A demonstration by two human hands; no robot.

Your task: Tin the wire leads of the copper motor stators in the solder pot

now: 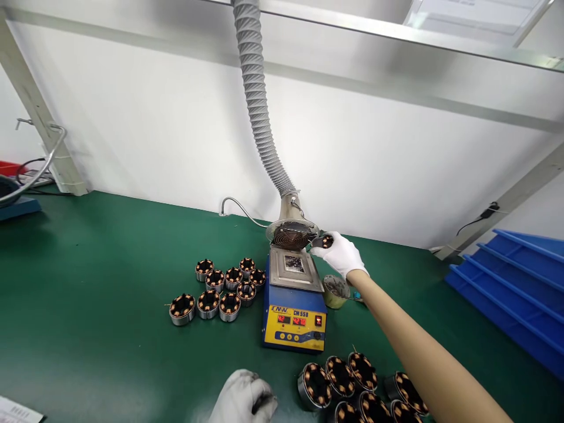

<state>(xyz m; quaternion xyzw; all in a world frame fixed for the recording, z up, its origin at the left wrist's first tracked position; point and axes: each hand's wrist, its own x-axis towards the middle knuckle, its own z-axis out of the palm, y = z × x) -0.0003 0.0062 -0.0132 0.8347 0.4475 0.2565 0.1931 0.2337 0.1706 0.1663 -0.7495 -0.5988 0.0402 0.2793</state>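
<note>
Copper-wound stator is pinched at the right hand fingers' tips, beside the solder pot; left hand is clenched, cut off by the frame.

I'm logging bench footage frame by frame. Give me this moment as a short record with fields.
right hand: gloved right hand holds a stator just behind the solder pot, under the fume hood
left hand: gloved left hand low at the near edge, fingers curled; contents not visible
left group: ten stators left of the pot
near group: more stators in front of the pot, to its right
other: small tin right of the pot; blue bins far right
surface: green mat
</note>
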